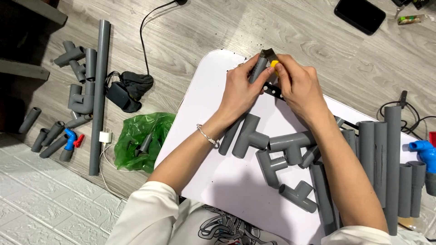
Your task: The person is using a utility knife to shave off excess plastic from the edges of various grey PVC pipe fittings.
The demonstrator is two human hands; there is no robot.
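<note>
My left hand [240, 90] grips a grey plastic pipe [258, 69] that slants up from the white board [213, 181]. At the pipe's upper end my right hand [297, 86] pinches a small yellow-handled tool [274, 65]. Both hands meet at the far edge of the board. A black perforated strip [274, 92] lies under my right hand. Just below my wrists lie several grey tee fittings [249, 136] and short pipes. A bracelet sits on my left wrist.
Long grey pipes [379, 154] and a blue fitting [423, 152] lie at the right. To the left are a long pipe [99, 95], more fittings [75, 77], a green plastic bag [138, 140], a white charger [105, 136] and a black bundle [127, 88]. A phone [359, 15] lies far right.
</note>
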